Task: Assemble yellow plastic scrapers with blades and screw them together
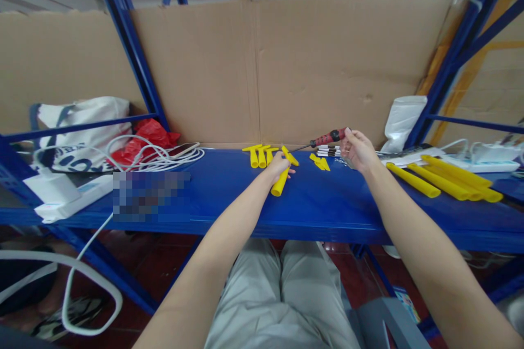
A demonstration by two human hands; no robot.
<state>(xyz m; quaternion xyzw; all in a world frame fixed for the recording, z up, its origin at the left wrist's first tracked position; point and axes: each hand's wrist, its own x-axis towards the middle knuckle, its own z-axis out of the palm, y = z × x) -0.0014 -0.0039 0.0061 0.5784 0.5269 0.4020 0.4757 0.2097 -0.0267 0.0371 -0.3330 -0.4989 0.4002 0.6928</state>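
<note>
My left hand [279, 164] is closed around a yellow tube [279, 185], its open end facing me. A flat yellow crosspiece [290, 156] sits at the tube's far end. In my right hand [359, 147], the fingers grip the handle end of a red and black screwdriver [327, 138]. Its shaft points left toward the crosspiece; whether the tip touches a screw there cannot be made out. Several yellow T-shaped pieces [254, 158] lie just left of my left hand. Small loose yellow parts [320, 162] rest between my hands.
Several yellow tubes [413, 180] lie on the blue shelf [229, 202] at right, near a white power strip [478, 165]. At left are white cables [164, 158], a red bag [147, 139] and a canvas bag [90, 120]. Cardboard [319, 65] walls the back.
</note>
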